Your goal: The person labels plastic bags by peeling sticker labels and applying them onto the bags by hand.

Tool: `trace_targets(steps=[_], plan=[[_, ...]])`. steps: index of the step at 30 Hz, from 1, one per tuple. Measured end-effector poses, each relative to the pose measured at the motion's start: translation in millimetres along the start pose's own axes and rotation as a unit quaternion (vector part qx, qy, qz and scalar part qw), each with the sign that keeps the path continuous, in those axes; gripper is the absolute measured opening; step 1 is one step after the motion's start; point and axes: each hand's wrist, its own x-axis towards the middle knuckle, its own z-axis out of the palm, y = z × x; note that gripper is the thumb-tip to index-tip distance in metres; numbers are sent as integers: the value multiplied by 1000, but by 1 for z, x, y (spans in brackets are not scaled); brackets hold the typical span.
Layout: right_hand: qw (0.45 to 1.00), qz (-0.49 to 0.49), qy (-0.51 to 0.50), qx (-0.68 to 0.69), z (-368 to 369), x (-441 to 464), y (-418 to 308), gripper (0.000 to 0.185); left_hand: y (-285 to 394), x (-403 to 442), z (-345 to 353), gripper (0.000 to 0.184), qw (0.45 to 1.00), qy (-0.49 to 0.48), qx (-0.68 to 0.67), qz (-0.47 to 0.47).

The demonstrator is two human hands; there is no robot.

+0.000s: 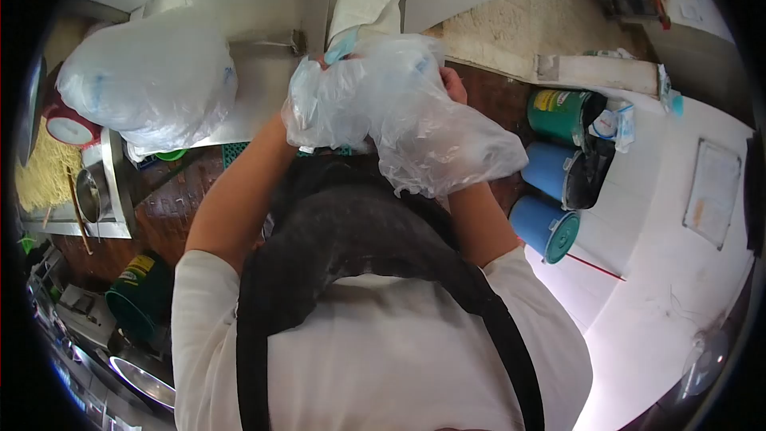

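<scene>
Holding a clear plastic bag (459, 140), crumpled and bulging, up in front of the dark apron (351, 231). Showing just a bit of the left hand (323, 63) at the bag's far left end, next to a light-blue strip (341, 46); can't tell how far open or how firmly closed on the film. Showing bent fingers of the right hand (454, 85) past the bag's far edge, seemingly around the back; can't tell the actual grip, hidden by folds.

Risking a slip: thin, slick-looking film, loose folds, maybe only lightly pinched. Could end up on the brown floor (499, 96) below. Could also rip from uneven pulling between both hands, or from snagging on a fingernail. Watch the big puffed bag (152, 80) on the metal counter (263, 88) to the left: close to the near edge, easy to knock off with a wide swing.
</scene>
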Motion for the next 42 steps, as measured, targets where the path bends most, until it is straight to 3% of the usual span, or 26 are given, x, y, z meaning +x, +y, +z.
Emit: trace_targets(steps=[3, 6, 8, 9, 11, 13, 15, 16, 18, 19, 20, 21, 23, 24, 25, 26, 27, 29, 32, 33, 34, 37, 40, 42], plan=[[995, -31, -19, 90, 7, 15, 18, 32, 2, 0, 4, 35, 994, -83, -74, 11], [987, -45, -30, 152, 12, 14, 17, 32, -25, 27, -72, 43, 998, -31, 53, 7], [977, -10, -48, 206, 14, 13, 27, 32, -29, 25, -81, 46, 967, 5, 255, 24], [970, 12, -57, 235, 15, 14, 36, 32, -31, 25, -84, 48, 935, 22, 352, 33], [950, 61, -74, 297, 22, 18, 57, 32, -41, 28, -89, 52, 734, -23, 662, 151], [929, 99, -85, 347, 30, 25, 74, 32, -43, 33, -86, 56, 719, -42, 674, 166], [907, 133, -99, 388, 39, 36, 85, 33, -44, 41, -81, 58, 911, -30, 403, 80], [896, 146, -106, 406, 42, 42, 89, 33, -45, 45, -78, 59, 968, -22, 247, 33], [876, 171, -116, 435, 47, 52, 96, 33, -47, 47, -73, 62, 995, -4, -82, -65], [868, 179, -121, 448, 47, 56, 97, 33, -45, 46, -71, 59, 976, 6, 219, 12], [865, 177, -124, 453, 46, 57, 98, 33, -42, 47, -68, 57, 861, 14, 501, 91], [866, 175, -123, 452, 40, 57, 99, 33, -40, 46, -67, 54, 662, 23, 732, 159], [890, 142, -113, 418, 21, 51, 99, 34, -59, 44, -113, 48, 877, 101, 464, 74], [934, 81, -101, 334, 5, 46, 100, 34, -54, 40, -111, 48, 899, 140, 412, 53], [983, -28, -82, 162, -13, 41, 98, 43, -49, 37, -107, 47, 916, 182, 356, 37], [992, -123, -25, -21, -30, 36, 95, 53, -24, 15, -62, 49, 884, 227, 406, 44], [992, -118, -32, 1, -39, 19, 72, 53, -12, -3, -31, 51, 848, 269, 455, 49], [992, -112, -47, 44, -50, -18, 14, 53, -15, -27, -23, 64, 822, 238, 507, 106], [959, -261, -32, -107, -31, -40, 16, 50, -10, -21, 10, 79, 759, 168, 600, 189], [958, -250, -66, -124, -21, -38, 23, 48, -12, -13, 22, 84, 732, 139, 631, 215], [955, -239, -100, -142, -9, -31, 40, 45, -15, -5, 23, 84, 736, 135, 634, 196], [960, -185, -146, -152, 8, -9, 76, 43, -29, 15, 12, 84, 828, 152, 529, 107], [964, -158, -143, -158, 25, 3, 111, 44, -36, 17, -7, 82, 843, 220, 490, -39], [961, -169, -132, -173, 30, 6, 120, 45, -39, 21, -13, 79, 812, 212, 543, 5]])
